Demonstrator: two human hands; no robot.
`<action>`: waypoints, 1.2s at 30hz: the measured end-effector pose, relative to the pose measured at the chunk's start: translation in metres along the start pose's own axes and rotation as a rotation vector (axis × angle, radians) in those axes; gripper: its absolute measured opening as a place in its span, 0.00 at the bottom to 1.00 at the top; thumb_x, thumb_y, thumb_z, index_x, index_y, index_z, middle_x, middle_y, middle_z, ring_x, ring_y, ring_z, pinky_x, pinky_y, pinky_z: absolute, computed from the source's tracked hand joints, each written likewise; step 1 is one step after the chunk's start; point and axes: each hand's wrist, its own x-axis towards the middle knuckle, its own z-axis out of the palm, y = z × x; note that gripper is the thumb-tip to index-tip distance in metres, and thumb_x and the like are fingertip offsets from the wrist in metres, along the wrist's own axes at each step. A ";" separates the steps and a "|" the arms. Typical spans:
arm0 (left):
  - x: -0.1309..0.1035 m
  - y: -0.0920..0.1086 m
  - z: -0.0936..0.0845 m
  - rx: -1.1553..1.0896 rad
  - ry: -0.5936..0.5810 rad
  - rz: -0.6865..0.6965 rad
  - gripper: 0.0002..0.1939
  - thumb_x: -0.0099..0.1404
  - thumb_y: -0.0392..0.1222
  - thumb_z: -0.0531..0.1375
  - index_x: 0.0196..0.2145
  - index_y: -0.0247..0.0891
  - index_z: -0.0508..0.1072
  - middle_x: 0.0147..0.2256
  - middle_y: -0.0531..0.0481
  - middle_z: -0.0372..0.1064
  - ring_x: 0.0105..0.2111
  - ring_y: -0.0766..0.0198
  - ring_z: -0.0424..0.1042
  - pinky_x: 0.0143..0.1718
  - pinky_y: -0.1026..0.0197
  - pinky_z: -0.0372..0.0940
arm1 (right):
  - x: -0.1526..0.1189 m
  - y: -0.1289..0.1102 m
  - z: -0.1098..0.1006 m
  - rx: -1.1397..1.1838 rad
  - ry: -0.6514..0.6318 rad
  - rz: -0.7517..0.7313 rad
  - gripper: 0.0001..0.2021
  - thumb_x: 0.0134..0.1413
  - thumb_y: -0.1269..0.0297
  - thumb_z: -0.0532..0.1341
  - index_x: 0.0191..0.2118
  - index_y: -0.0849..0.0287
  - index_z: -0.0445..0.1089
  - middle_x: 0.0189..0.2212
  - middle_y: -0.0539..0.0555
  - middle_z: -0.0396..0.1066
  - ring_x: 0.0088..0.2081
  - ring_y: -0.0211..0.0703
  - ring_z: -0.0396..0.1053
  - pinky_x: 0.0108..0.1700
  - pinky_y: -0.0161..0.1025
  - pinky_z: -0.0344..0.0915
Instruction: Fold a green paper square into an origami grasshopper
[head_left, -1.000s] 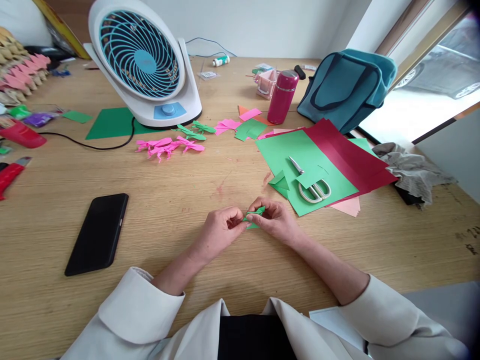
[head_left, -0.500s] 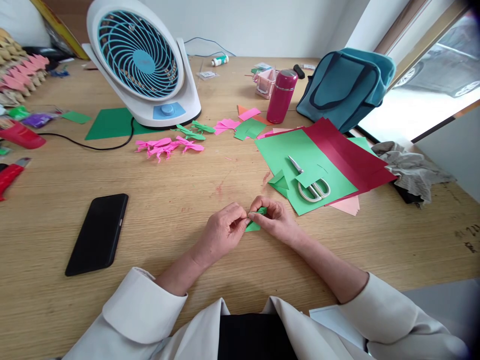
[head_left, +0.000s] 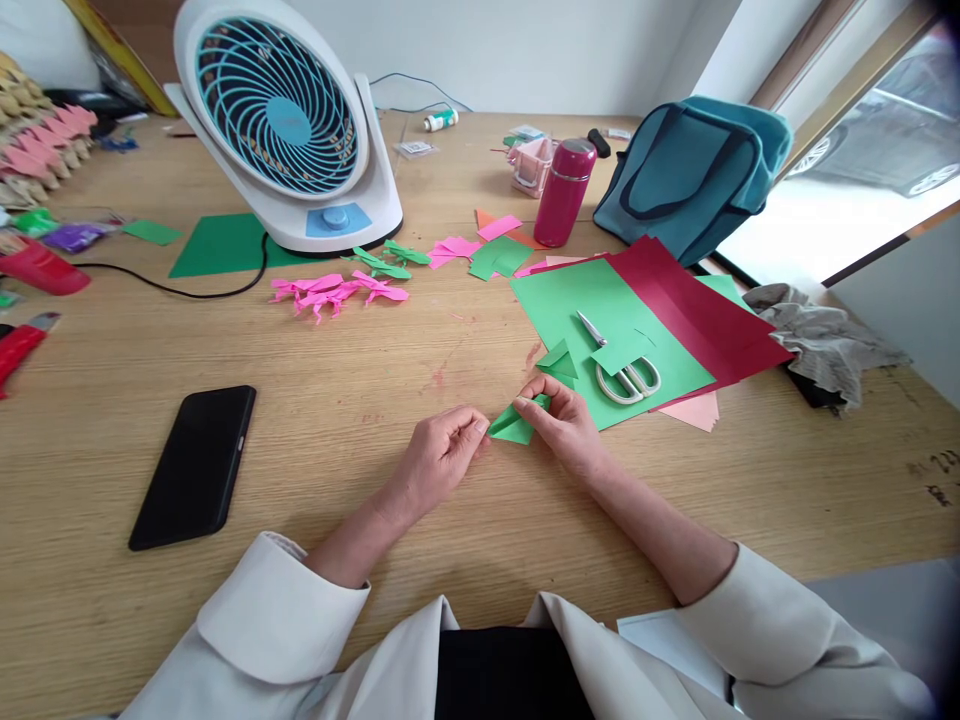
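Between my hands is a small piece of folded green paper (head_left: 514,428), creased to a point on its left. My left hand (head_left: 448,447) pinches that pointed tip between thumb and fingers. The upper right part is gripped by my right hand (head_left: 559,425), whose thumb lies on top. Just beyond it sits another folded green paper piece (head_left: 557,362). Scissors (head_left: 630,378) with silver handles rest on a large green sheet (head_left: 675,375), a small green scrap (head_left: 621,352) lying across them. Folded pink paper figures (head_left: 330,292) and green paper figures (head_left: 382,264) lie farther back.
A white fan (head_left: 289,125) stands at the back left, its black cord (head_left: 202,297) running left. A black phone (head_left: 196,465) lies at left. Dark red sheets (head_left: 697,310), a magenta flask (head_left: 564,195) and a teal bag (head_left: 682,180) are at right. A red-handled cutter (head_left: 19,350) is far left.
My hands have drawn apart slightly, my right hand moving up and to the right. More of the folded green paper now shows between them.
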 end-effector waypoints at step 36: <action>0.005 -0.013 -0.015 -0.210 0.112 -0.195 0.08 0.60 0.44 0.61 0.33 0.36 0.71 0.26 0.55 0.67 0.20 0.72 0.62 0.18 0.69 0.59 | -0.001 -0.008 -0.016 -1.072 -0.340 -0.779 0.13 0.61 0.72 0.56 0.50 0.58 0.67 0.44 0.60 0.67 0.42 0.48 0.65 0.47 0.48 0.65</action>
